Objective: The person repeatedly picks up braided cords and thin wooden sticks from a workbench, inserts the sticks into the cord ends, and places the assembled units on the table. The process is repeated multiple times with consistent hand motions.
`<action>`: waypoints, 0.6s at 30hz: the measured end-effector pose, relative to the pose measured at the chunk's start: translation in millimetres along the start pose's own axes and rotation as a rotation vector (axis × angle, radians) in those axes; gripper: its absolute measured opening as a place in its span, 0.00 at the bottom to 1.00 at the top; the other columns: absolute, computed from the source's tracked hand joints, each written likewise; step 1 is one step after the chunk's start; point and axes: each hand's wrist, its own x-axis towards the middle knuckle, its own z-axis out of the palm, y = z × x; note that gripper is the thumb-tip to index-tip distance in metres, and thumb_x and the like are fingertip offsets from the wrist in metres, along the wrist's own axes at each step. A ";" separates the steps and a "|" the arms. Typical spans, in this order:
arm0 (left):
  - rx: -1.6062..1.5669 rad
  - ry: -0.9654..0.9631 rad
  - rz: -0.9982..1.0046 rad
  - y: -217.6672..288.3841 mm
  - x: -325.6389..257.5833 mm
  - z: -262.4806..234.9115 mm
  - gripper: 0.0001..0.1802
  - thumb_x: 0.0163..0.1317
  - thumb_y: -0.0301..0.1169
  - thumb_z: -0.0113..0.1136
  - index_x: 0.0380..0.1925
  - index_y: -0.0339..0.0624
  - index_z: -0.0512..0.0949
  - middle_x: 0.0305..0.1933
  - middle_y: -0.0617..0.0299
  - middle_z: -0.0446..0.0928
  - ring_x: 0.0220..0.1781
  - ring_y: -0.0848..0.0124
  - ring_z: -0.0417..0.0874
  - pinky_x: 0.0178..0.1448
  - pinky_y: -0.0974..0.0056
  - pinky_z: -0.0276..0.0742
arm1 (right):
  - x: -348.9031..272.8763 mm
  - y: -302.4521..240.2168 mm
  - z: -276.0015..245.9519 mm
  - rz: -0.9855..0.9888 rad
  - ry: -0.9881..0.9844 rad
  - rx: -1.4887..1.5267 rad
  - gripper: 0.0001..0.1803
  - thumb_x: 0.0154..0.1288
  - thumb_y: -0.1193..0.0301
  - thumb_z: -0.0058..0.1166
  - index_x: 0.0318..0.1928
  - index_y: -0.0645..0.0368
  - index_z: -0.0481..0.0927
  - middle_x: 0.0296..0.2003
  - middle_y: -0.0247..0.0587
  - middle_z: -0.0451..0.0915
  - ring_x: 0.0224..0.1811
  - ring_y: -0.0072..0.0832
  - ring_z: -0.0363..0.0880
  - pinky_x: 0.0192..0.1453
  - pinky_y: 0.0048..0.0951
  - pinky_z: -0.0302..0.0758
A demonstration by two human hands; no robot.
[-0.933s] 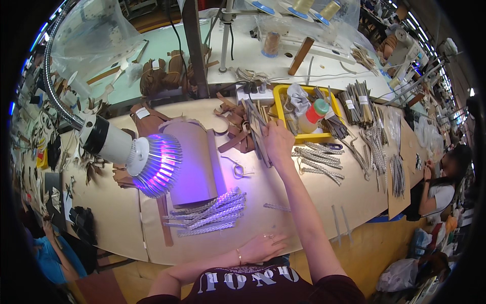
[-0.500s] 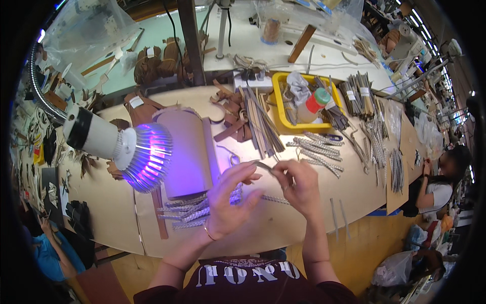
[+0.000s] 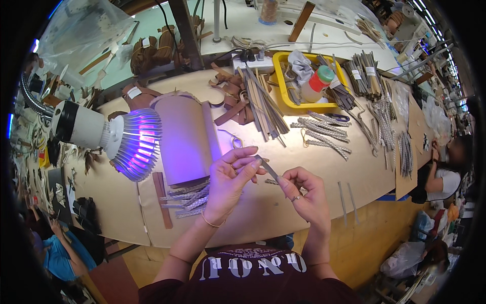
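Note:
A short, narrow grey strip (image 3: 268, 167) is stretched between my two hands above the middle of the table. My left hand (image 3: 228, 183) pinches its upper end between thumb and fingertips. The lower end sits between thumb and forefinger of my right hand (image 3: 308, 196), which wears a ring. Just behind the strip, a bit of a grey braided cord shows, mostly covered by the right hand. Several braided grey cords (image 3: 190, 198) lie left of my left hand, partly under a curved brown board (image 3: 183, 142). Past my hands rests a small looped cord (image 3: 236, 141).
A lit lamp (image 3: 137, 144) juts in from the left. Further back are brown leather scraps (image 3: 235, 104), loose strips (image 3: 260, 104) and a yellow basket (image 3: 293, 107) with a green-capped bottle (image 3: 318, 83). More braided cords (image 3: 324, 133) lie at right; two thin strips (image 3: 349, 201) hang near the edge.
My left hand has gone from spread fingers beside the strip to a pinch on its end. The strip now slants down to my right hand. The whole view has shifted slightly.

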 end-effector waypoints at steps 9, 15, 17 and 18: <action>0.207 0.100 0.377 -10.0 0.7 5.9 0.13 0.67 0.19 0.56 0.51 0.34 0.76 0.63 0.53 0.72 0.53 0.70 0.81 0.55 0.66 0.77 | 110.3 27.7 16.7 -0.324 0.228 -0.208 0.11 0.68 0.68 0.59 0.37 0.66 0.81 0.22 0.43 0.82 0.19 0.26 0.75 0.27 0.30 0.71; 0.345 0.147 0.416 -32.0 -16.8 -7.4 0.10 0.65 0.17 0.57 0.46 0.33 0.78 0.59 0.52 0.75 0.46 0.73 0.82 0.52 0.68 0.78 | 196.2 48.9 19.9 -0.396 0.386 -0.830 0.12 0.69 0.70 0.54 0.44 0.66 0.81 0.41 0.57 0.78 0.40 0.54 0.82 0.44 0.48 0.78; 0.397 0.189 0.411 -38.8 -19.0 -12.5 0.09 0.64 0.17 0.58 0.44 0.34 0.80 0.58 0.52 0.77 0.44 0.74 0.82 0.49 0.69 0.79 | 204.0 53.2 19.5 -0.315 0.367 -0.880 0.12 0.69 0.71 0.53 0.46 0.66 0.81 0.44 0.60 0.76 0.43 0.55 0.81 0.46 0.49 0.78; 0.422 0.207 0.405 -41.4 -19.6 -14.3 0.09 0.63 0.17 0.59 0.43 0.35 0.80 0.57 0.52 0.77 0.43 0.74 0.82 0.48 0.69 0.79 | 205.2 55.3 19.6 -0.323 0.357 -0.907 0.11 0.69 0.70 0.53 0.45 0.67 0.80 0.43 0.60 0.77 0.41 0.55 0.81 0.46 0.50 0.78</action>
